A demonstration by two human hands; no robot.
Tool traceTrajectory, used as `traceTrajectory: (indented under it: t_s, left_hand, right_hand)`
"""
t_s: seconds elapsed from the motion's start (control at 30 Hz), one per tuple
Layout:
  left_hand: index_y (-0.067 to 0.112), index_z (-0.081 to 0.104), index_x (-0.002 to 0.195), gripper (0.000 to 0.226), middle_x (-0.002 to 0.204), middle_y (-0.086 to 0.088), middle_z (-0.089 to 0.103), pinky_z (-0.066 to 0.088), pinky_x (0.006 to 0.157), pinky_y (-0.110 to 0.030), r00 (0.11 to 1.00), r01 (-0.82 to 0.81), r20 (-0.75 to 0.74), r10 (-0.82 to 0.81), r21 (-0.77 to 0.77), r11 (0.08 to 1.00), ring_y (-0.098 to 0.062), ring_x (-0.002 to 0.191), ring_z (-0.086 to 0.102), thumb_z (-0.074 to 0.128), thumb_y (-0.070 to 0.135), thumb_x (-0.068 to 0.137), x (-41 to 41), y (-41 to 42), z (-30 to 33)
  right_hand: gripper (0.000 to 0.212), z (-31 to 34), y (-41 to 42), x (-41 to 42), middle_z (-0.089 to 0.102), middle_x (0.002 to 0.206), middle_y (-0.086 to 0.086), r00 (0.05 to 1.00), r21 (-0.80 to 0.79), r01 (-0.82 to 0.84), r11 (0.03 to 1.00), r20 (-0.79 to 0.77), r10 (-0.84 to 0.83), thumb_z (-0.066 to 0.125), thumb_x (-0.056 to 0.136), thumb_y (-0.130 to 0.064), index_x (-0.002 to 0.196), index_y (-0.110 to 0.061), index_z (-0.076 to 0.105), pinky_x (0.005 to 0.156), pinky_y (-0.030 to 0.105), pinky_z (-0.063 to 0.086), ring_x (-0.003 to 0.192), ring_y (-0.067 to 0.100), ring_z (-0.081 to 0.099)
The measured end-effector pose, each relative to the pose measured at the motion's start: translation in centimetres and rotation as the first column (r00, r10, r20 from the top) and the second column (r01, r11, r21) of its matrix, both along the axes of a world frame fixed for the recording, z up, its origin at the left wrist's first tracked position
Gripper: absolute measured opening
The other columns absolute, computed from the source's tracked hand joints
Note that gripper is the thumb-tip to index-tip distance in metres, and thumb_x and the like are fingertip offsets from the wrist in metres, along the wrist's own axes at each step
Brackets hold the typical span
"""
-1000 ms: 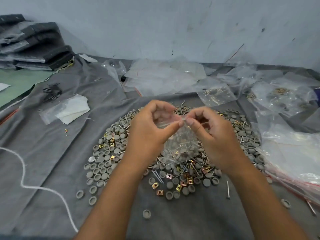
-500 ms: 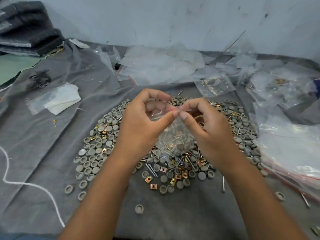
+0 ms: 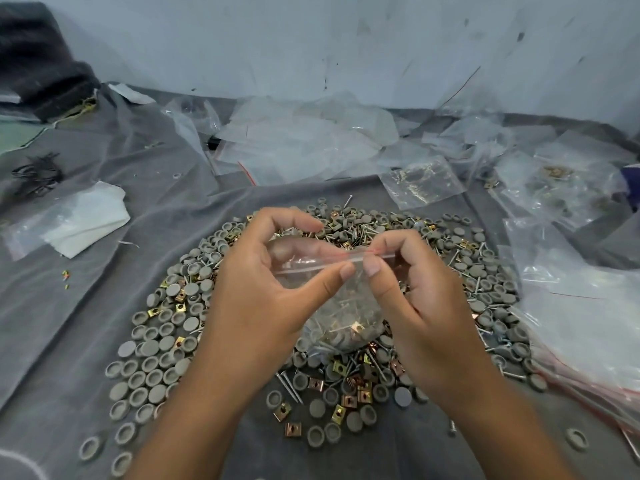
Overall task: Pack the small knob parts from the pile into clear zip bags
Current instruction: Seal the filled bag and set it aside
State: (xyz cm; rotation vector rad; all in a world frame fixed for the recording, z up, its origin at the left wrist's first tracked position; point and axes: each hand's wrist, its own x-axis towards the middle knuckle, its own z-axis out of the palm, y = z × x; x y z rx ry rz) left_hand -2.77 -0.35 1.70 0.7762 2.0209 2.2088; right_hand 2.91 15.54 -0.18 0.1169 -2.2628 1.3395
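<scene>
Item in hand: one clear zip bag [image 3: 332, 299], part-filled with grey knobs, nails and clips, held above the pile [image 3: 194, 306] on the cloth-covered worktop [image 3: 69, 341]. Left hand [image 3: 256, 299] and right hand [image 3: 419, 306] both pinch its red-lined top strip, apparently pressing it closed. Filled bags [image 3: 424, 181] lie behind; most parts remain loose, unpacked.

Bare forearms, no sleeves, no jewellery

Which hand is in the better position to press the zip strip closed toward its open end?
Right hand, probably: it pinches the zip bag at the red strip; left hand holds the other side.
</scene>
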Motion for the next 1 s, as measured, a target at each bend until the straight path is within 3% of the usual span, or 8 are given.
traceTrajectory:
  t_s: [0.13, 0.4, 0.53, 0.6, 0.87, 1.0]
  left_hand:
    - [0.023, 0.060, 0.108, 0.040, 0.095, -0.002, 0.078, 0.059, 0.071, -0.024, 1.000, 0.006, 0.025, -0.006, 0.008, 1.000, -0.019, 0.089, 0.076, 0.083, 0.021, 0.076, -0.43, -0.16, -0.16]
    - [0.024, 0.058, 0.107, 0.042, 0.094, -0.003, 0.078, 0.059, 0.074, -0.027, 0.998, 0.027, 0.062, -0.027, -0.001, 1.000, -0.021, 0.090, 0.076, 0.085, 0.021, 0.075, -0.31, -0.12, -0.10]
    - [0.017, 0.052, 0.104, 0.041, 0.093, -0.005, 0.078, 0.059, 0.072, -0.027, 0.998, 0.044, 0.055, -0.044, 0.000, 0.999, -0.023, 0.088, 0.076, 0.083, 0.015, 0.076, 0.00, -0.19, 0.05]
    - [0.015, 0.049, 0.102, 0.040, 0.093, -0.006, 0.078, 0.058, 0.072, -0.026, 0.998, 0.040, 0.040, -0.040, -0.001, 0.999, -0.023, 0.087, 0.076, 0.082, 0.012, 0.079, 0.12, -0.19, 0.02]
    - [0.023, 0.053, 0.112, 0.043, 0.099, -0.001, 0.077, 0.061, 0.080, -0.033, 0.999, 0.023, 0.024, -0.021, -0.053, 0.998, -0.018, 0.094, 0.075, 0.082, 0.025, 0.081, 0.18, -0.24, -0.19]
    - [0.028, 0.054, 0.112, 0.039, 0.098, 0.000, 0.076, 0.058, 0.075, -0.028, 1.000, 0.013, -0.005, -0.013, -0.064, 0.998, -0.018, 0.093, 0.074, 0.079, 0.022, 0.082, 0.14, -0.20, -0.28]
  right_hand:
    - [0.007, 0.00, 0.36, -0.13, 0.054, 0.080, -0.019, 0.999, -0.061, -0.029, 0.998, 0.037, 0.031, 0.051, 0.101, -0.035, 0.099, -0.031, 0.056, 0.064, 0.014, 0.038, 0.071, 0.006, 0.054]
    - [0.011, 0.69, 0.72, 0.27, 0.066, 0.096, -0.012, 0.994, -0.038, -0.067, 0.997, 0.078, 0.070, 0.057, 0.100, -0.040, 0.103, -0.031, 0.063, 0.069, 0.024, 0.051, 0.090, 0.016, 0.066]
    - [0.007, 0.80, 0.47, 0.43, 0.067, 0.095, -0.012, 0.995, -0.045, -0.062, 0.997, 0.072, 0.065, 0.057, 0.100, -0.035, 0.101, -0.031, 0.063, 0.061, 0.014, 0.050, 0.088, 0.011, 0.066]
    - [0.007, 0.78, 0.30, 0.42, 0.066, 0.094, -0.016, 0.996, -0.011, -0.055, 0.998, 0.069, 0.056, 0.056, 0.101, -0.035, 0.100, -0.033, 0.062, 0.066, 0.011, 0.046, 0.089, 0.010, 0.066]
    - [0.007, 0.78, 0.06, 0.39, 0.065, 0.089, -0.018, 0.998, -0.039, -0.033, 0.999, 0.048, 0.035, 0.056, 0.100, -0.035, 0.100, -0.031, 0.062, 0.063, 0.009, 0.043, 0.080, 0.007, 0.064]
    - [0.008, 0.75, 0.18, 0.51, 0.068, 0.093, -0.010, 0.993, -0.086, -0.077, 0.993, 0.082, 0.084, 0.057, 0.100, -0.037, 0.103, -0.033, 0.063, 0.060, 0.016, 0.053, 0.084, 0.012, 0.066]
